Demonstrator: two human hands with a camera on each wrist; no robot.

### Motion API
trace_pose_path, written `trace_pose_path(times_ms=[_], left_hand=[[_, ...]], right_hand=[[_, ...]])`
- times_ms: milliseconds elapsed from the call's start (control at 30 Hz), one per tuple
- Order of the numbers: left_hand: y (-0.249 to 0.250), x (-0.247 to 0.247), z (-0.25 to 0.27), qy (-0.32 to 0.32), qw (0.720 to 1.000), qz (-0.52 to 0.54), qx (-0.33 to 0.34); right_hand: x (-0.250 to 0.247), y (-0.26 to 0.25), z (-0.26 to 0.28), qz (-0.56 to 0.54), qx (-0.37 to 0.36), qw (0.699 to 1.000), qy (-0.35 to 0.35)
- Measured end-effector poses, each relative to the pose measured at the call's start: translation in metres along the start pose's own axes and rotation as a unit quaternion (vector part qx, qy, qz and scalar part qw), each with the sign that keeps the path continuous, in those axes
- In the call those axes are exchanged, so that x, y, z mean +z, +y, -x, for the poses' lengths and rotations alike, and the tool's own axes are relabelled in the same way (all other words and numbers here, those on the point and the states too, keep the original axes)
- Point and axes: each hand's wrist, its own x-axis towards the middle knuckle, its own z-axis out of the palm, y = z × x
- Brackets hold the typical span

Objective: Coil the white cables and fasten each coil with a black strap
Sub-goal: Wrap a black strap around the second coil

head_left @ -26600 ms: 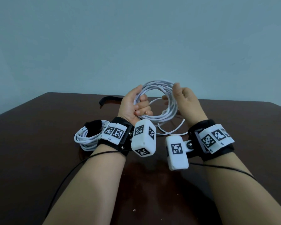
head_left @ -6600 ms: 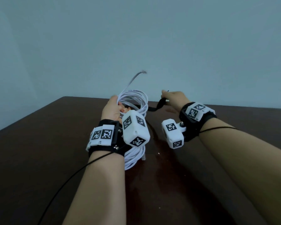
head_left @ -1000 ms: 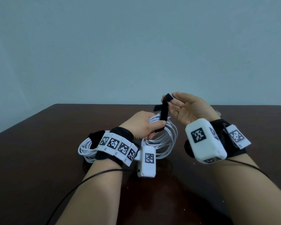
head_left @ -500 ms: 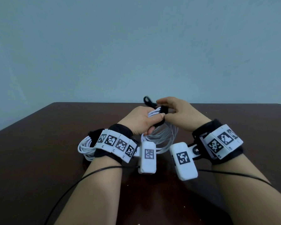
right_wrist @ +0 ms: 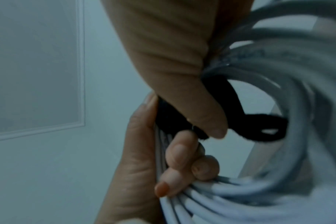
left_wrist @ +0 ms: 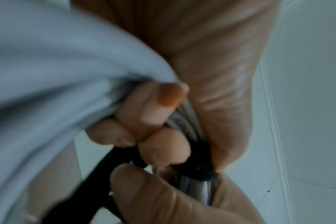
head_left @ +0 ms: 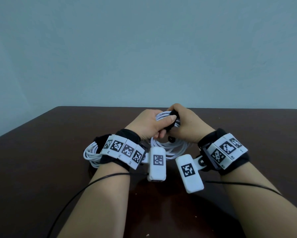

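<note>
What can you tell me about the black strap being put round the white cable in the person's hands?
The black strap is a narrow, soft band with a fuzzy, fabric-like surface. It is wrapped round the gathered strands at the top of the white cable coil, held above the table. One end widens into a rounded tab with a small slot, hanging free inside the coil's loop. The left hand pins the wrap with its thumb while the right hand grips it from the other side. Whether it is fully fastened cannot be told.

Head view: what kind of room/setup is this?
Likely a plain indoor room used for recording, not a workshop: a bare dark wooden table against a blank pale wall, and marker-tagged camera bands on both wrists. Wall panel moulding suggests a home or office.
</note>
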Motion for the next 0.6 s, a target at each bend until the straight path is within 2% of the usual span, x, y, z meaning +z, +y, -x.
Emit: trace_pose_path(times_ms=[167,300,433,533,600], left_hand=[[-0.001,0.002,-0.002,0.006,1.0,0.012,0.006],[0.0,0.003,-0.004,0.04,0.999,-0.001,0.006],[-0.005,0.003,-0.007,0.054,0.998,-0.046,0.0],[-0.007,0.005,-0.008,0.054,0.996,-0.077,-0.002],[-0.007,0.005,-0.009,0.051,0.997,-0.057,-0.012]], right_hand=[[0.005,0.006,-0.004,-0.035,-0.006,0.998,0.045],[0.009,0.008,-0.009,0.007,-0.012,0.994,0.105],[0.008,0.008,-0.008,0.065,0.011,0.995,0.072],[0.008,0.011,-0.008,0.163,0.032,0.984,0.066],[0.008,0.014,-0.01,0.158,0.037,0.984,0.069]])
